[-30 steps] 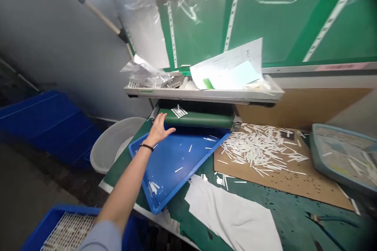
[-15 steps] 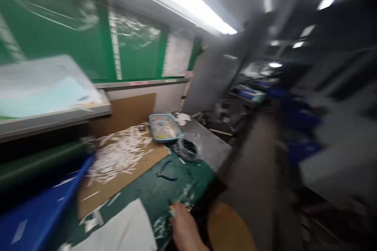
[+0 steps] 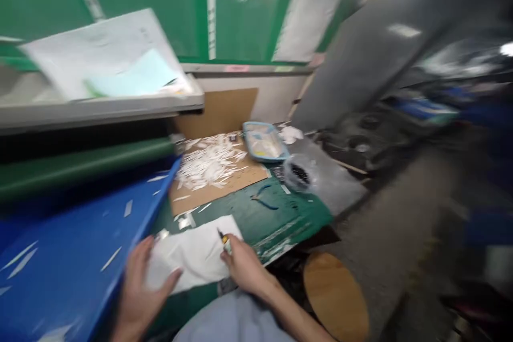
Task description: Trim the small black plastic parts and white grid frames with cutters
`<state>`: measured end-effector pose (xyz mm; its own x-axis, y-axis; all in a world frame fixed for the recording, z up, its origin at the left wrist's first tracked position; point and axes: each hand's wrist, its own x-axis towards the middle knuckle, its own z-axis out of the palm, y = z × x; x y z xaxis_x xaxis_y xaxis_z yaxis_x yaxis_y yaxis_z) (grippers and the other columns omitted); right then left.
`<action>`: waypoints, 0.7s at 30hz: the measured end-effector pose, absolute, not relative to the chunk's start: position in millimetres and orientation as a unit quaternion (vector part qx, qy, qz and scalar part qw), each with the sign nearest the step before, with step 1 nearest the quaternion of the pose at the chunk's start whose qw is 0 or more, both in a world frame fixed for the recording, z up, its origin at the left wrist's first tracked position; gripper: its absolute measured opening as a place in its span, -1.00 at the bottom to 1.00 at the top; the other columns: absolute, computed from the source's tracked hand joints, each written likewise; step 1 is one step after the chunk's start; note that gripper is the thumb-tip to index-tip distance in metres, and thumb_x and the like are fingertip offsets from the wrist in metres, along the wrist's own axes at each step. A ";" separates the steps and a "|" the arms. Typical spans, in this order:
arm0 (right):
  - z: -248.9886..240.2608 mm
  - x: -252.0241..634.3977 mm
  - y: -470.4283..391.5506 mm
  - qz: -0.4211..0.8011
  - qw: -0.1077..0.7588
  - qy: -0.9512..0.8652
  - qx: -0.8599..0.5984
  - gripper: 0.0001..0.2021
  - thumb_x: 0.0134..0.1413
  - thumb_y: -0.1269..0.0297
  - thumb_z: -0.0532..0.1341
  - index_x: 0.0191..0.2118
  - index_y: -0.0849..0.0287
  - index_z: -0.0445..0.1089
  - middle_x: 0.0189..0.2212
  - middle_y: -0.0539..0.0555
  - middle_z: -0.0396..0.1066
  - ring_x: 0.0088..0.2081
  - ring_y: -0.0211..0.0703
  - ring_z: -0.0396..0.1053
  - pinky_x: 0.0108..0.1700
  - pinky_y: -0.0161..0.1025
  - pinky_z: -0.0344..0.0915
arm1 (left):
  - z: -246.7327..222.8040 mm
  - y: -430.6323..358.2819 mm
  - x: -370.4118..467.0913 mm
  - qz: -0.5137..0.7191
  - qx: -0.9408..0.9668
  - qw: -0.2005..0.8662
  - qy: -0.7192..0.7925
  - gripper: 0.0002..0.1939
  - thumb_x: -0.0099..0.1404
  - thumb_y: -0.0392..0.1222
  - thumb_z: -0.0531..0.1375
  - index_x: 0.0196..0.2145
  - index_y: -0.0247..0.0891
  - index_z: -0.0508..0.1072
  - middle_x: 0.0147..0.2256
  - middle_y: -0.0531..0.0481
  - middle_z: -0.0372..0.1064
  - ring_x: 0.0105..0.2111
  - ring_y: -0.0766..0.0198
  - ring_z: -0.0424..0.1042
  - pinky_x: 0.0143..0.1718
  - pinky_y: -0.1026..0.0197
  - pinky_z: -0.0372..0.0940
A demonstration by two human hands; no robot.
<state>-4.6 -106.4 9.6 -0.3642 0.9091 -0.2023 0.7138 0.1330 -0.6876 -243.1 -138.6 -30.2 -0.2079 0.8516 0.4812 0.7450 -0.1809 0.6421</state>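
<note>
A white sheet (image 3: 192, 254) lies wrinkled on the green mat (image 3: 240, 200) at the table's near side. Over its right part, my right hand (image 3: 244, 264) is closed on a small yellow-handled cutter (image 3: 225, 241), its dark tip pointing up and left. My left hand (image 3: 142, 288) is at the sheet's left edge, thumb and fingers spread, holding nothing. Beyond the sheet, blue-handled pliers (image 3: 264, 199) lie on the mat. Many white strips (image 3: 210, 163) are heaped on a brown board (image 3: 240, 176).
A blue tray (image 3: 80, 240) fills the left, beneath a shelf (image 3: 120, 109) with papers. A light blue basket (image 3: 264, 141) and a clear bag with dark contents (image 3: 298, 173) stand at the back. A round wooden stool (image 3: 336, 296) is at the lower right.
The view has swung left and down. My left hand has come into view at the sheet, and my right hand with the cutter is now over the sheet's right part.
</note>
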 end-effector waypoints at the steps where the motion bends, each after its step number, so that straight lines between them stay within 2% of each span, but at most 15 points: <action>1: 9.1 -12.8 -105.0 0.372 0.127 -0.753 -0.528 -0.72 0.17 0.38 0.05 0.01 0.20 0.24 -0.09 0.19 0.39 -0.04 -0.07 0.35 -0.03 -0.23 0.20 | -37.1 -153.8 -240.3 0.454 0.600 0.067 0.656 -0.18 0.16 0.06 0.28 0.27 -0.20 0.05 0.20 -0.27 0.10 0.11 -0.07 0.27 0.03 -0.17 0.34; 2: 8.0 -20.7 -103.3 0.371 0.114 -0.769 -0.509 -0.72 0.19 0.38 0.04 0.02 0.21 0.23 -0.07 0.19 0.36 -0.03 -0.08 0.34 -0.02 -0.24 0.18 | -44.4 -163.2 -236.4 0.464 0.576 0.078 0.669 -0.09 0.12 0.04 0.31 0.30 -0.18 -0.04 0.24 -0.29 0.02 0.16 -0.08 0.22 0.07 -0.15 0.32; 4: 5.1 -35.2 -99.7 0.357 0.065 -0.797 -0.482 -0.72 0.21 0.37 0.02 0.02 0.22 0.23 -0.07 0.21 0.33 -0.03 -0.06 0.32 -0.04 -0.23 0.17 | -59.5 -168.8 -230.6 0.475 0.545 0.106 0.683 -0.03 0.11 -0.04 0.33 0.33 -0.15 -0.12 0.29 -0.29 -0.05 0.22 -0.08 0.14 0.15 -0.12 0.27; 8: 4.4 -56.6 -95.7 0.324 -0.060 -0.842 -0.426 -0.73 0.21 0.37 0.03 0.00 0.26 0.25 -0.09 0.24 0.32 -0.06 -0.01 0.32 -0.10 -0.20 0.18 | -75.9 -167.0 -231.7 0.463 0.532 0.174 0.687 -0.08 0.08 -0.13 0.34 0.29 -0.16 -0.04 0.25 -0.24 0.06 0.25 -0.03 0.10 0.22 -0.12 0.17; 12: 8.5 -73.3 -92.1 0.281 -0.147 -0.870 -0.379 -0.74 0.19 0.43 0.04 -0.01 0.31 0.27 -0.10 0.28 0.34 -0.08 0.00 0.34 -0.10 -0.19 0.18 | -75.7 -172.0 -233.2 0.487 0.506 0.240 0.670 -0.08 0.04 -0.21 0.33 0.27 -0.19 -0.04 0.25 -0.22 0.06 0.25 0.02 0.11 0.26 -0.09 0.12; 17: 6.9 -89.1 -86.6 0.268 -0.184 -0.879 -0.348 -0.72 0.17 0.44 0.05 0.00 0.33 0.26 -0.10 0.30 0.34 -0.10 0.01 0.35 -0.12 -0.18 0.18 | -75.5 -172.9 -231.7 0.489 0.500 0.247 0.671 -0.07 0.01 -0.24 0.32 0.26 -0.19 -0.04 0.25 -0.22 0.05 0.25 0.01 0.11 0.26 -0.09 0.12; 21: 4.7 -95.9 -84.6 0.265 -0.195 -0.881 -0.340 -0.71 0.17 0.41 0.04 0.00 0.33 0.26 -0.10 0.30 0.34 -0.09 0.02 0.34 -0.13 -0.18 0.18 | -75.9 -171.9 -231.9 0.486 0.501 0.253 0.670 0.03 0.00 -0.27 0.31 0.31 -0.21 -0.17 0.26 -0.24 0.04 0.25 0.01 0.11 0.25 -0.09 0.13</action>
